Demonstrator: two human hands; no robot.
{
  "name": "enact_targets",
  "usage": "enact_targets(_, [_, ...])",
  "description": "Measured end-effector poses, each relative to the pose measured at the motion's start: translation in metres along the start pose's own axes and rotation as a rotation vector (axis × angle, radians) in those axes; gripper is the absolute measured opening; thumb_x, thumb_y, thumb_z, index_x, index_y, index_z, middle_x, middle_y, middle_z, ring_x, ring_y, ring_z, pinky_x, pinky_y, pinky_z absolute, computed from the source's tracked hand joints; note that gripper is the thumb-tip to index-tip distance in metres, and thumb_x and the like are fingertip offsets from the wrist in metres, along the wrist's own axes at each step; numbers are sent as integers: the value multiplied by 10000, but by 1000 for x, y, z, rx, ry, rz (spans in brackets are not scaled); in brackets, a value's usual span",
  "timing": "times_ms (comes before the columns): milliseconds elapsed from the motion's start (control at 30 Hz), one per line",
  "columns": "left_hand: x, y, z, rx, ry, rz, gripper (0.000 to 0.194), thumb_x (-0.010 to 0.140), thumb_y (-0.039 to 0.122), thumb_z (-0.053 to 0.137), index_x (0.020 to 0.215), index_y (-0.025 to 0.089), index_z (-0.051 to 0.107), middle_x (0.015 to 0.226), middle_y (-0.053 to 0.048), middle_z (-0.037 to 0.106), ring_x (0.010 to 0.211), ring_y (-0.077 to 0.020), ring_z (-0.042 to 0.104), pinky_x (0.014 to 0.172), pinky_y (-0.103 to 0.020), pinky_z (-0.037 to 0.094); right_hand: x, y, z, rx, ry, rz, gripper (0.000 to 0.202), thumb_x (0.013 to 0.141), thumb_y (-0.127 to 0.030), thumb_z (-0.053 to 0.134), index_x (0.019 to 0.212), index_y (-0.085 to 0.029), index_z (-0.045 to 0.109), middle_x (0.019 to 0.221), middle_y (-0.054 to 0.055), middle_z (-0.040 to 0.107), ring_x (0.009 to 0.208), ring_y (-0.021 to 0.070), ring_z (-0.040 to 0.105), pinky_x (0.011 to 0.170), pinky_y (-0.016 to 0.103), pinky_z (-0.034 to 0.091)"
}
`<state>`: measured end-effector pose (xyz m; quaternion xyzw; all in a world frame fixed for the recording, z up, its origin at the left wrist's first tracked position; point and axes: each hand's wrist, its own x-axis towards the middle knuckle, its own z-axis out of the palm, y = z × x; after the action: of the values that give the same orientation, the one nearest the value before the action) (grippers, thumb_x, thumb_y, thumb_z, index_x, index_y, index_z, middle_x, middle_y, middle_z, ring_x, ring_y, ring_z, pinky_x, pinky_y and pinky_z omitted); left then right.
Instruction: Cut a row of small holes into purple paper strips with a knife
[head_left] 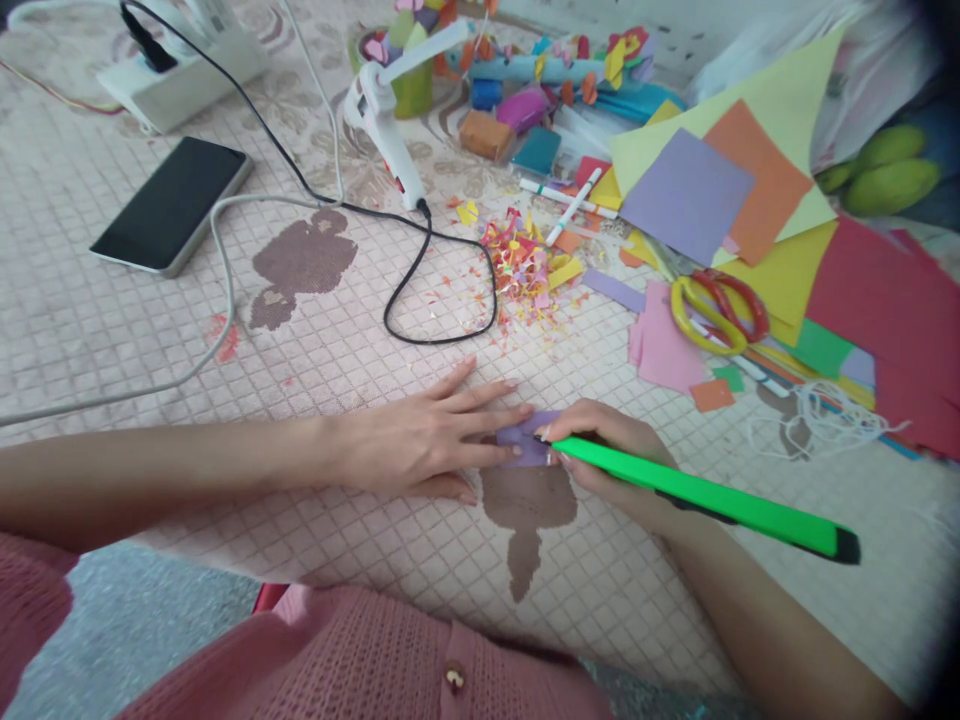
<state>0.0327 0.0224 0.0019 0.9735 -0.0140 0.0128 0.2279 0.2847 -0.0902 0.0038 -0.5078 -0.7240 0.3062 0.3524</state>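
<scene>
My left hand lies flat with its fingers spread, fingertips pressing on a small purple piece of paper. My right hand is closed in a writing-style grip around a long bright green pen-like tool with a black end. The tool slants down to the left, and its dark tip is at the purple paper beside the left fingertips. Whether it is a pen or a cutter I cannot tell. Fingers partly cover the paper, which rests on the quilted tablecloth.
Ahead lie paper scraps, a white glue gun and its looped black cable. A phone and power strip are at left. Scissors, coloured sheets, markers and white string crowd the right.
</scene>
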Motion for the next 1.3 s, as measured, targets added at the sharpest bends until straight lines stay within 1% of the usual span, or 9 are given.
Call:
enact_targets(200, [0, 6, 1, 55, -12, -42, 581, 948, 326, 618, 1499, 254, 448, 1657, -65, 243, 1542, -422, 61, 1200, -720, 84, -1, 3, 1, -6, 9, -10, 159, 879, -133, 603, 964, -260, 648, 860, 6, 721, 773, 155, 698, 698, 294, 552])
enact_targets(467, [-1, 9, 0, 42, 4, -55, 547, 966, 325, 594, 1490, 263, 450, 1656, -72, 249, 1545, -407, 89, 1195, -727, 77, -4, 4, 3, -2, 37, 26, 159, 873, -124, 621, 947, -261, 654, 846, -10, 716, 728, 142, 669, 680, 283, 541])
enact_targets(633, [0, 18, 9, 103, 20, -64, 577, 950, 324, 633, 1488, 230, 448, 1649, -139, 245, 1527, -431, 167, 1182, -734, 104, -5, 4, 5, -11, 32, 35, 188, 871, -103, 612, 961, -262, 659, 811, -25, 711, 736, 136, 664, 712, 281, 535])
enact_targets(767, [0, 26, 20, 145, 93, -73, 637, 935, 436, 656, 1472, 159, 456, 1612, -234, 284, 1502, -429, 257, 1191, -712, 118, -6, 3, 7, -6, 55, 18, 196, 867, -87, 597, 957, -250, 660, 852, -16, 717, 764, 129, 669, 709, 259, 536])
enact_targets(833, [0, 26, 21, 134, 116, -64, 630, 950, 456, 628, 1465, 134, 462, 1585, -263, 324, 1487, -424, 300, 1187, -713, 129, -6, 3, 7, 1, 49, 16, 204, 865, -78, 597, 960, -247, 660, 864, -14, 718, 762, 124, 668, 702, 249, 537])
enact_targets(900, [0, 22, 17, 103, 112, -48, 570, 980, 420, 588, 1465, 145, 468, 1574, -241, 362, 1497, -412, 285, 1187, -716, 126, -6, 4, 6, 7, 30, 21, 215, 868, -74, 593, 976, -247, 662, 855, -17, 713, 752, 121, 666, 704, 247, 538])
enact_targets(1000, [1, 11, 9, 49, 83, -22, 500, 1002, 350, 550, 1453, 144, 485, 1583, -176, 384, 1533, -391, 186, 1209, -690, 106, -6, 4, 5, 5, 23, 21, 212, 867, -75, 600, 974, -248, 661, 838, -23, 704, 745, 120, 665, 718, 252, 540])
enact_targets(1133, [1, 1, 3, 16, 24, 27, 521, 990, 345, 570, 1476, 185, 469, 1636, -141, 281, 1533, -398, 177, 1212, -691, 99, -6, 4, 4, -9, 23, 19, 203, 865, -78, 607, 959, -250, 655, 836, -21, 708, 748, 128, 669, 722, 263, 546])
enact_targets(1300, [1, 4, 3, 39, -5, 8, 525, 972, 319, 603, 1476, 258, 474, 1656, -106, 233, 1541, -408, 120, 1206, -699, 110, -7, 6, 5, -12, 23, 21, 214, 867, -74, 608, 964, -258, 656, 845, -18, 721, 730, 135, 675, 701, 273, 554])
